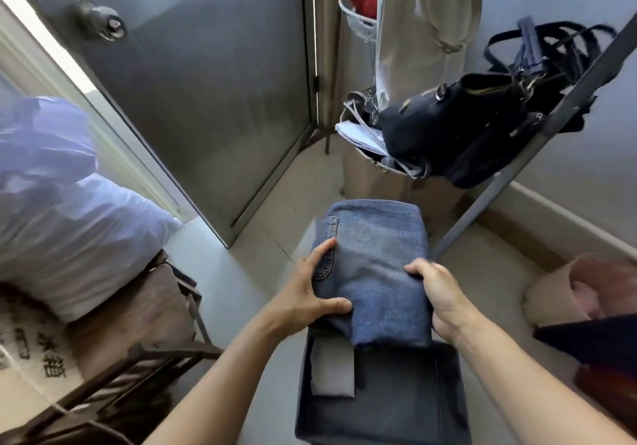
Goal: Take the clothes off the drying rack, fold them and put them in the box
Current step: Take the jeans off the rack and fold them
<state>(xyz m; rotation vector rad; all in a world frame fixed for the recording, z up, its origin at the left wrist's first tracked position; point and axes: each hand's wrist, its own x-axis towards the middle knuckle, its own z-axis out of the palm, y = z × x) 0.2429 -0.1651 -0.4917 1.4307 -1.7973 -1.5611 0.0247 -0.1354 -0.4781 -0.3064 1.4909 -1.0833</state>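
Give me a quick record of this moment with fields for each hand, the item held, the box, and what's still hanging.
left hand: left hand grips the left edge of the folded jeans, thumb on top
right hand: right hand grips the right edge
item: blue denim, folded, held above the box's far end
box: dark fabric box below, a grey folded piece inside
still hanging: beige garment
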